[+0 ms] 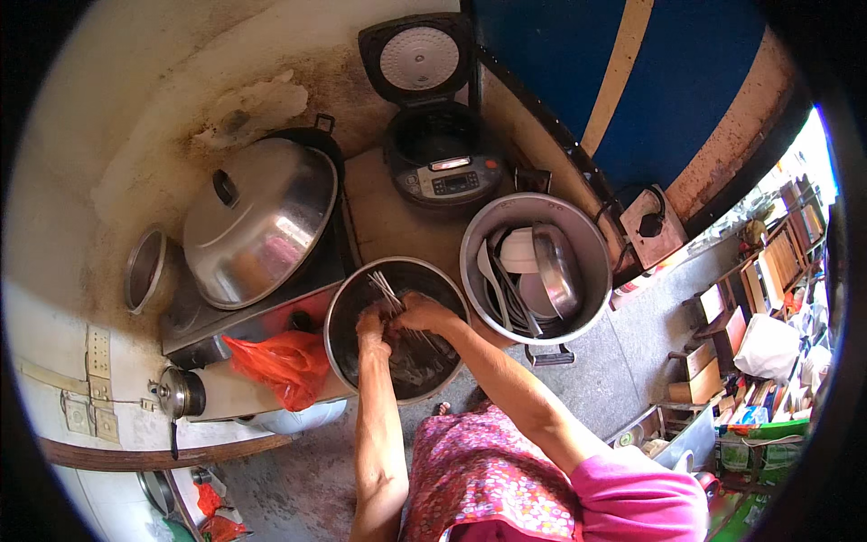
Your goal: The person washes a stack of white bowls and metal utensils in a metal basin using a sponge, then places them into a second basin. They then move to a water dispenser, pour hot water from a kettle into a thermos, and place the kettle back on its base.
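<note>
Both of my hands are over a round metal basin (347, 366) with dark water in it. My left hand (373, 328) and my right hand (421, 313) close around a bundle of thin metal sticks, likely chopsticks (383, 284), whose ends point up and to the left. More thin utensils lie in the basin below my right hand, partly hidden. Beside the basin on the right stands a large aluminium pot (535, 203) holding a white bowl (519, 251), a steel bowl (557, 271), spoons and other utensils.
A wok with a domed metal lid (264, 223) sits on the stove at left. An open rice cooker (443, 162) stands behind. A red plastic bag (284, 366) lies left of the basin, near a small lidded pan (181, 393). A socket box (652, 227) is at right.
</note>
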`<state>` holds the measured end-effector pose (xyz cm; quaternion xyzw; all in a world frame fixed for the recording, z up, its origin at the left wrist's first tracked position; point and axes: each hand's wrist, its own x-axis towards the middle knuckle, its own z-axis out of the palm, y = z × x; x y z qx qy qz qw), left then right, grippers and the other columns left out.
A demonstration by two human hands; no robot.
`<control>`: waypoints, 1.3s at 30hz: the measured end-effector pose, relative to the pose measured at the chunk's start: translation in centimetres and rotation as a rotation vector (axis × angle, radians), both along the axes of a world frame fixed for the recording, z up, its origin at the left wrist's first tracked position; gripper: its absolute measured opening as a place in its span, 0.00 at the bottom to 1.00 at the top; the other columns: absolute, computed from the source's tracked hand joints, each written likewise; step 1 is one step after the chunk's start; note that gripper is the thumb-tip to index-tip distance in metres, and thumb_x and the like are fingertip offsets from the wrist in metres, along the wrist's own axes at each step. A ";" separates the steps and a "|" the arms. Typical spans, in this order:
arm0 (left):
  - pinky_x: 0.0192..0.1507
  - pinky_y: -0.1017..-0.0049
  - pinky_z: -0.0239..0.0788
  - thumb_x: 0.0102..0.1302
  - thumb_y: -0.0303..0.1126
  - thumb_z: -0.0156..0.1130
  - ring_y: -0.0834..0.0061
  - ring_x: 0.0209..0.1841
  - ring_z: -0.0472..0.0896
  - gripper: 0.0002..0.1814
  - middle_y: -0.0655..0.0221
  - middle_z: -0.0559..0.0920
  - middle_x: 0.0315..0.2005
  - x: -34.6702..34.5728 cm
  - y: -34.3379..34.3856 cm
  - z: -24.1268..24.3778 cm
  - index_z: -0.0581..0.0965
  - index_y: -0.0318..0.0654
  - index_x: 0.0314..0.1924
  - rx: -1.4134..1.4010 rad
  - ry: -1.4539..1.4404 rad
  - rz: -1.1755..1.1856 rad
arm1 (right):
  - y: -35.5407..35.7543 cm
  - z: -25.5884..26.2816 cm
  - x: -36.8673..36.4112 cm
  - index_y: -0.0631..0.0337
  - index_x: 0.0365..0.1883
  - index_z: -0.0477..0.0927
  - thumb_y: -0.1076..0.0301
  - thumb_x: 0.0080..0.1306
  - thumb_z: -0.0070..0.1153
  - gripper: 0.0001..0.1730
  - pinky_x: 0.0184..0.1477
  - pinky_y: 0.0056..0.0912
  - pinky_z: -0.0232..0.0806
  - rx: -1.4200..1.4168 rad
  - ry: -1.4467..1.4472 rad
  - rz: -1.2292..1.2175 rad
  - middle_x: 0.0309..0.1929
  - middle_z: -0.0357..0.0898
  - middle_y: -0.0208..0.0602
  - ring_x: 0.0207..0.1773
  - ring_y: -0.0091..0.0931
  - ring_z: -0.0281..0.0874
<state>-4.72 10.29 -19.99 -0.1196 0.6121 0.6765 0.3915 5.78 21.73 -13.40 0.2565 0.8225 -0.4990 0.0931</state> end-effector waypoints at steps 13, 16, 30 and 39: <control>0.47 0.71 0.66 0.70 0.46 0.57 0.74 0.42 0.78 0.20 0.68 0.83 0.39 4.6 -4.8 4.5 0.80 0.38 0.51 -0.071 0.410 -0.414 | -0.5 1.7 -0.6 0.70 0.32 0.82 0.55 0.57 0.65 0.22 0.35 0.39 0.66 -0.366 0.246 -0.344 0.29 0.80 0.43 0.32 0.28 0.75; 0.35 0.73 0.65 0.71 0.37 0.54 0.77 0.28 0.74 0.14 0.74 0.77 0.23 6.0 -4.9 7.8 0.78 0.34 0.32 -0.185 0.565 -0.448 | -2.1 0.4 -1.6 0.70 0.20 0.79 0.59 0.58 0.63 0.20 0.27 0.38 0.62 -0.417 0.419 -0.611 0.17 0.74 0.38 0.23 0.24 0.70; 0.18 0.71 0.61 0.72 0.59 0.45 0.73 0.14 0.71 0.33 0.65 0.75 0.13 8.2 -4.9 9.4 0.76 0.35 0.25 -0.353 0.475 -0.636 | -2.0 -4.0 -2.7 0.73 0.20 0.80 0.63 0.59 0.62 0.18 0.30 0.44 0.68 -0.183 0.369 -0.541 0.18 0.77 0.54 0.23 0.38 0.78; 0.51 0.56 0.73 0.62 0.50 0.59 0.46 0.50 0.80 0.29 0.42 0.82 0.44 -0.4 -0.9 2.1 0.76 0.29 0.50 -1.078 0.882 -0.706 | -2.4 -3.2 -2.5 0.70 0.28 0.82 0.58 0.49 0.66 0.20 0.41 0.48 0.71 0.115 0.124 -0.303 0.29 0.79 0.60 0.41 0.48 0.81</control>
